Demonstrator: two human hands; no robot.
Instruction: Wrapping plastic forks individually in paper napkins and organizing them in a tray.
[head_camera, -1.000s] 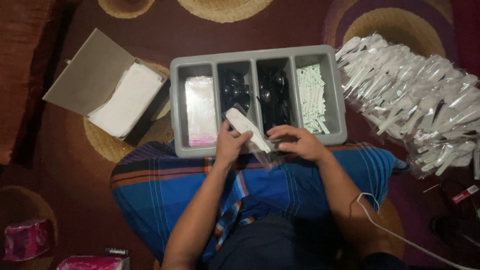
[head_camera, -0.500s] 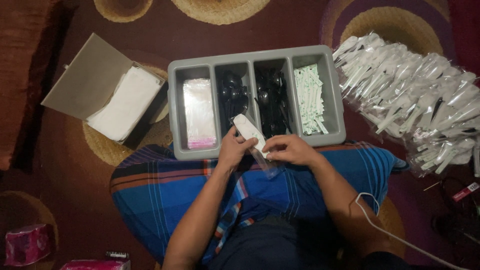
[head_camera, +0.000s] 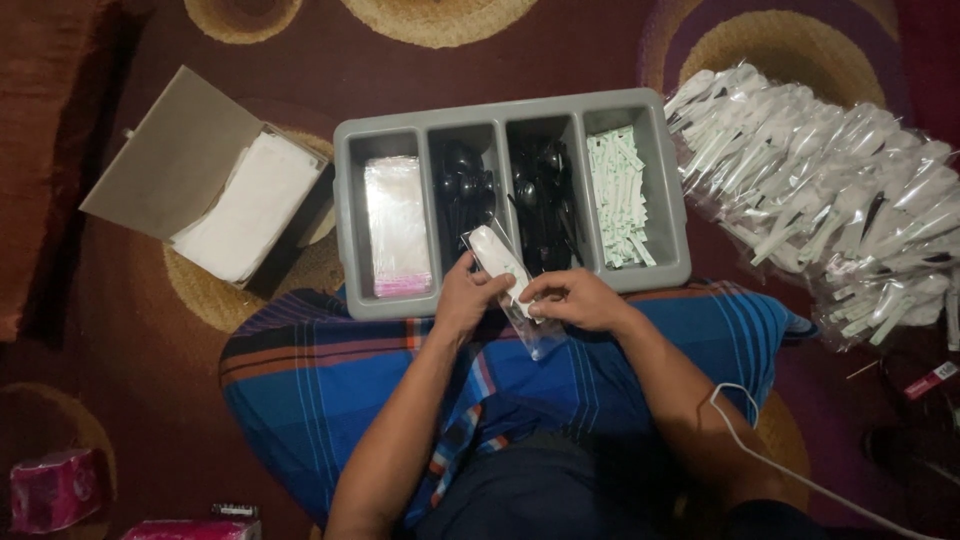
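Hands meet over our lap. Our left hand (head_camera: 468, 298) and our right hand (head_camera: 572, 300) both hold one clear plastic bag with a white folded napkin inside (head_camera: 505, 268). The fingers of both hands are curled shut around it. The bag sits just at the near edge of the grey plastic tray with four long slots (head_camera: 345, 240). The slots hold clear empty bags (head_camera: 398, 225), black plastic spoons (head_camera: 465, 190), black plastic forks (head_camera: 545, 195) and small white paper packets (head_camera: 620, 195). A big heap of filled clear bags (head_camera: 830, 200) lies to the right on the floor. An open grey cardboard box of white napkins (head_camera: 245, 205) lies to the left.
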